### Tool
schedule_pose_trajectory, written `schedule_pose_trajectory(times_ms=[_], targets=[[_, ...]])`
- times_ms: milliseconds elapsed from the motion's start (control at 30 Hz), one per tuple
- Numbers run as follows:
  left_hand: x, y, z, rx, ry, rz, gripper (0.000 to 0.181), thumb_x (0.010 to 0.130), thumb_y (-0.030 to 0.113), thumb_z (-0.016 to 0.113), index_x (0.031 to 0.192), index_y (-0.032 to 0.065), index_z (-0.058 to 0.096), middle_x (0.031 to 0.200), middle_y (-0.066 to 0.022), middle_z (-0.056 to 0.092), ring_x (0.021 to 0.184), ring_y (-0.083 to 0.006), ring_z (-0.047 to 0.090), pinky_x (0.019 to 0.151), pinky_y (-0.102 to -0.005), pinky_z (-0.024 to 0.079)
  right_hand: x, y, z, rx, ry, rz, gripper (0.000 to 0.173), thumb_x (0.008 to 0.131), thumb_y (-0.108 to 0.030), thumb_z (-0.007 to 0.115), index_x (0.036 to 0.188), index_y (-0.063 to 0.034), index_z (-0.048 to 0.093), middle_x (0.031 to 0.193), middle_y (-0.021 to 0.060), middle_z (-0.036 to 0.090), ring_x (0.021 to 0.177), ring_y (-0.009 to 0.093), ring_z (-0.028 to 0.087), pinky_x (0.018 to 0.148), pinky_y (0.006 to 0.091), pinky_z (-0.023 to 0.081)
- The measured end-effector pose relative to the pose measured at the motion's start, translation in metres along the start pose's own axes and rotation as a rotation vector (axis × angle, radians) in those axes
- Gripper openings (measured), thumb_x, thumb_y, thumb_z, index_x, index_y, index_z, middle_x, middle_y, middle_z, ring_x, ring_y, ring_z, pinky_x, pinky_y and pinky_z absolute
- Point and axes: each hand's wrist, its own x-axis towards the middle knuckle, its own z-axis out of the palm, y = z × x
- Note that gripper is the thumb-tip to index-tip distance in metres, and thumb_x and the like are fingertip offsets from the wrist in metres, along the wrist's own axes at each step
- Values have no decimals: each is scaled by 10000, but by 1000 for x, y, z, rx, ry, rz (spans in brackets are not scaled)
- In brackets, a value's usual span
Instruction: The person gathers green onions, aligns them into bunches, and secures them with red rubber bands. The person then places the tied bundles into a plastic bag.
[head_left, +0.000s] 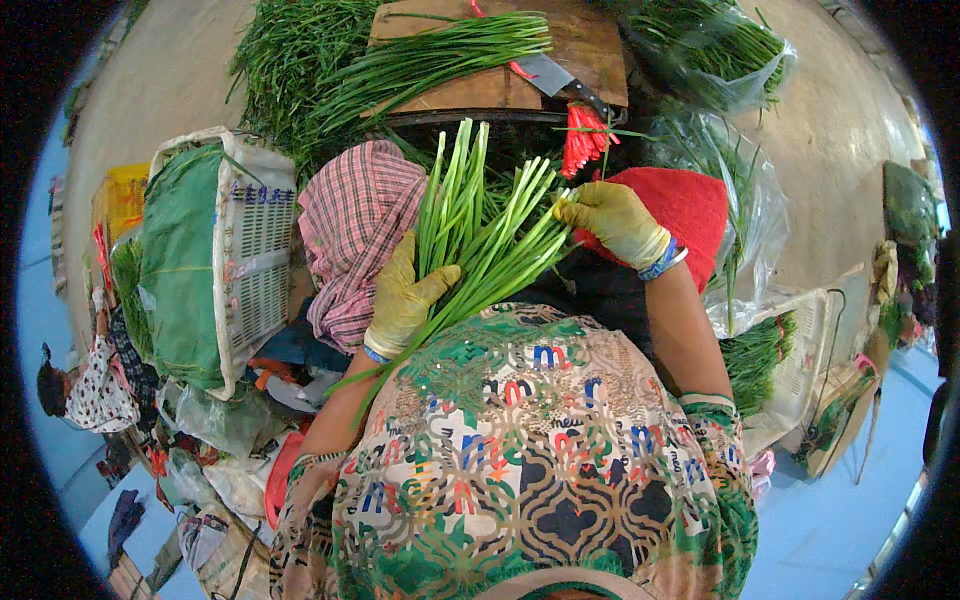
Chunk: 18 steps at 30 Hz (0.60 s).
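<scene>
In yellow-stained gloves, both hands are at a loose bunch of garlic chives in front of my chest. My left hand holds the bunch from the left, its thumb across the stalks. Pale cut ends fan upward in two groups, while the green leaves trail down past my left wrist. At the right edge of the fan, the fingertips of my right hand pinch a few stalk ends. A checked pink cloth covers my left knee and a red cloth my right.
Ahead, a wooden board bears more chives and a cleaver. Red ties hang at its front edge. Chives are heaped left and bagged right. White crates stand left and right. Another person is far left.
</scene>
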Motion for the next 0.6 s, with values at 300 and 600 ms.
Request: schedule_pose_trajectory(times_ms=[300, 600], targets=[[-1, 3, 4, -112, -24, -39, 529, 833, 49, 647, 1302, -57, 427, 1142, -117, 603, 989, -148, 582, 892, -266, 448, -4, 8, -13, -43, 3, -35, 290, 851, -284, 685, 842, 6, 686, 766, 83, 690, 682, 135, 610, 631, 293, 492], [-1, 9, 1, 62, -33, -39, 568, 827, 73, 664, 1315, -71, 412, 1151, -129, 601, 993, -157, 582, 896, -272, 447, -13, -2, -49, 89, 162, -206, 164, 889, -48, 558, 970, 67, 642, 897, 130, 694, 855, 179, 662, 787, 302, 530]])
